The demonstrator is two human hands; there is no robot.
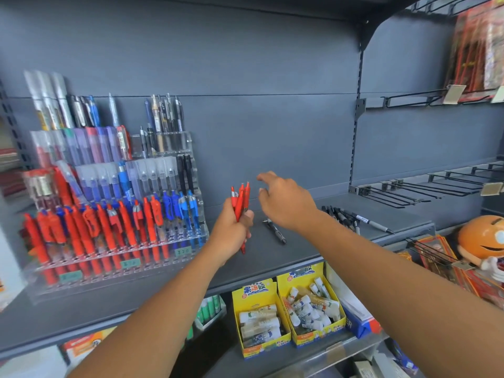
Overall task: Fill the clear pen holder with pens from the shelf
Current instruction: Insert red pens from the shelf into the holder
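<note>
The grey metal shelf (272, 268) runs flat and matte across the frame, with a plain back panel behind it. At the left stands the holder (188, 144), a tiered block of clear, hard acrylic with rows of small sockets. Most rows are packed with upright red, blue and frosted-cap pens, though the top right compartment shows bare plastic.

2 bare arms reach in from the bottom edge. The left hand (231, 233), at centre frame, is clenched round a bundle of red pens (241, 197). At least 3 are there, slim glossy plastic barrels with silvery clips. Their long axis is close to upright, tops leaning slightly right and tips poking out under the fist.

The right hand (286, 205) hovers just right of those tops. Its fingers (266, 176) are released and loosely spread, grasping nothing.

The holder lies directly left of the bundle, near it and at about the same height. So the left hand is the nearer one, and the pens look already oriented for the sockets. The right fingers seem placed to pluck 1 from the top of the bundle.

Toward the right of the shelf a row of black pens (341, 215) lies flat. A single black pen (275, 231) lies below the right hand, its axis slanting from upper left to lower right.
</note>
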